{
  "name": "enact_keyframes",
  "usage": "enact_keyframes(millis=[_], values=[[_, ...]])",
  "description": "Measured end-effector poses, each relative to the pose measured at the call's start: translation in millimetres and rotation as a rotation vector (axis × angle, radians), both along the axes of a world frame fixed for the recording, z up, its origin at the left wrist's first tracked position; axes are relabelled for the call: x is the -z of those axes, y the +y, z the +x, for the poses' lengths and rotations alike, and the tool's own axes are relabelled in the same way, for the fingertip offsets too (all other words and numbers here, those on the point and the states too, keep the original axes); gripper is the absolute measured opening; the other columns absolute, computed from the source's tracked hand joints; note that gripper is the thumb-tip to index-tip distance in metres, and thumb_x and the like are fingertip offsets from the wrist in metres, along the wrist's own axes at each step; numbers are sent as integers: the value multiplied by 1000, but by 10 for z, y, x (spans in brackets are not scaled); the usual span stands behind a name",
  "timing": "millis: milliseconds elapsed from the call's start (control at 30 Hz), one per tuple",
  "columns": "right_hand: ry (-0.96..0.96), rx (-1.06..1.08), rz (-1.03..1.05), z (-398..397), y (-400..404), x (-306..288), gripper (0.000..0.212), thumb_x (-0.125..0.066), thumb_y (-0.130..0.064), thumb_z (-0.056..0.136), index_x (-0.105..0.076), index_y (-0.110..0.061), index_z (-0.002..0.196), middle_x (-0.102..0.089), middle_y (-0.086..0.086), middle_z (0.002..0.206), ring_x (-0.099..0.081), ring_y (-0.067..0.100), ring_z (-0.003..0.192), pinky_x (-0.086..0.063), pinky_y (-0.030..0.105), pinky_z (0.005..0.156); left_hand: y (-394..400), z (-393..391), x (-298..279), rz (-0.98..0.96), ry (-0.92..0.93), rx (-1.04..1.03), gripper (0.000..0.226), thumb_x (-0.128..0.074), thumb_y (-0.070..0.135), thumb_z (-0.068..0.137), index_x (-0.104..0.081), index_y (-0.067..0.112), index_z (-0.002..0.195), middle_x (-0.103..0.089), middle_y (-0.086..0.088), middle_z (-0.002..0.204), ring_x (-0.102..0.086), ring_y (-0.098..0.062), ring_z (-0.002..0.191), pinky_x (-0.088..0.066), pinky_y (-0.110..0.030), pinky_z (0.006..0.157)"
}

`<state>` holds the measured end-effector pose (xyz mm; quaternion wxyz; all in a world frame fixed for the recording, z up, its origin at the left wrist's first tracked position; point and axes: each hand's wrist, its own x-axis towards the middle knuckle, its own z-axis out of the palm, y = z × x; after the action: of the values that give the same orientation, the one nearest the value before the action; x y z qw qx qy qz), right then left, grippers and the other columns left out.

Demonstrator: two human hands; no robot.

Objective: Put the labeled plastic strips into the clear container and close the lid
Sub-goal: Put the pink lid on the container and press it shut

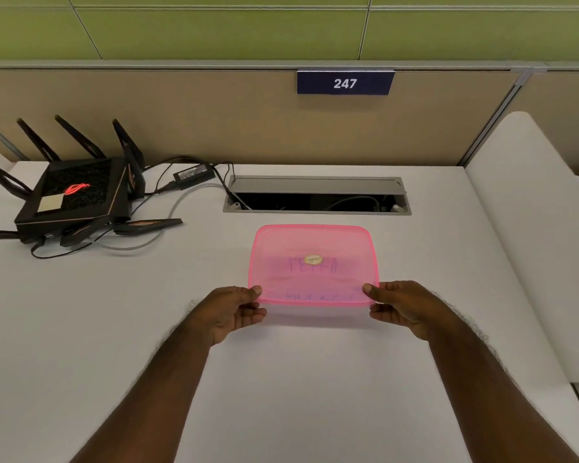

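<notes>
A clear container stands in the middle of the white desk with a translucent pink lid lying on top of it. A small gold sticker sits on the lid. Through the pink plastic I make out faint dark marks of the labeled strips inside; their shape is blurred. My left hand grips the container's near left corner, thumb on the lid, fingers under the rim. In the same way my right hand holds the near right corner.
A black router with several antennas sits at the back left, with a power brick and trailing cables. An open cable hatch lies just behind the container. A beige partition with a "247" sign closes the back; a white divider bounds the right.
</notes>
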<state>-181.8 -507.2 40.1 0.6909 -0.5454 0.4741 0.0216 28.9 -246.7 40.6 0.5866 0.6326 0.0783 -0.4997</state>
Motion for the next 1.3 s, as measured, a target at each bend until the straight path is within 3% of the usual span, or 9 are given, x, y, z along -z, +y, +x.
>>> enact_keyframes(millis=[167, 667, 733, 800, 867, 933, 1033, 1133, 1300], values=[[45, 24, -9, -41, 55, -19, 54, -82, -37, 66, -66, 5, 97, -70, 19, 91, -71, 28, 83, -59, 43, 83, -22, -6, -15, 23, 8, 0, 20, -65, 9, 88, -60, -6, 100, -58, -16, 78, -67, -30, 73, -62, -36, 68], [-12, 119, 61, -20, 145, -66, 45, -76, -24, 78, -62, 7, 106, -68, 20, 93, -69, 24, 80, -60, 34, 71, -46, -55, -47, 65, 14, -39, 31, -70, 15, 86, -57, -2, 108, -53, -15, 88, -67, -32, 79, -62, -41, 72], [-22, 129, 82, -31, 150, -68, 46, -77, -24, 77, -62, 7, 106, -68, 19, 93, -69, 24, 80, -61, 32, 67, -79, -94, -43, 261, -293, 11, 39, -76, 26, 80, -54, 8, 107, -55, -14, 102, -62, -29, 87, -58, -39, 78], [-31, 140, 96, -34, 155, -67, 47, -78, -24, 75, -62, 7, 106, -67, 19, 93, -68, 24, 79, -61, 31, 63, -122, -185, -63, 514, -875, 117, 49, -80, 34, 72, -56, 19, 112, -56, -10, 116, -58, -28, 103, -49, -38, 89], [-36, 151, 107, -39, 164, -61, 49, -78, -25, 73, -62, 7, 106, -66, 19, 93, -69, 24, 79, -61, 31, 62, -237, -362, -120, 409, -1331, 263, 54, -76, 34, 73, -58, 22, 122, -57, -5, 128, -54, -27, 118, -44, -41, 100], [-40, 159, 110, -48, 170, -51, 50, -78, -27, 74, -62, 7, 108, -65, 18, 95, -69, 24, 79, -61, 31, 63, -448, -559, -137, 154, -1407, 544, 56, -67, 37, 82, -53, 23, 134, -47, 0, 147, -37, -23, 139, -28, -48, 115], [-22, 139, 83, -61, 191, -44, 56, -77, -37, 72, -62, 5, 106, -64, 17, 95, -70, 26, 83, -61, 34, 70, -799, -851, -83, 105, -1465, 911, 60, -54, 42, 91, -33, 33, 146, -21, 9, 159, -11, -19, 149, -1, -49, 119], [14, 110, 19, -85, 220, -23, 57, -74, -44, 71, -64, 2, 104, -69, 20, 99, -72, 29, 89, -59, 38, 80, -1018, -1020, 2, 243, -1576, 1118, 66, -50, 46, 94, -22, 29, 151, -14, 4, 161, -11, -28, 149, -7, -52, 118], [-7, 171, -6, -77, 257, 4, 42, -74, -35, 78, -65, 0, 101, -69, 18, 99, -71, 29, 89, -59, 39, 82, -1067, -1061, 151, 343, -1782, 1140, 63, -50, 38, 97, -24, 18, 151, -19, -5, 160, -26, -40, 143, -26, -58, 111]])
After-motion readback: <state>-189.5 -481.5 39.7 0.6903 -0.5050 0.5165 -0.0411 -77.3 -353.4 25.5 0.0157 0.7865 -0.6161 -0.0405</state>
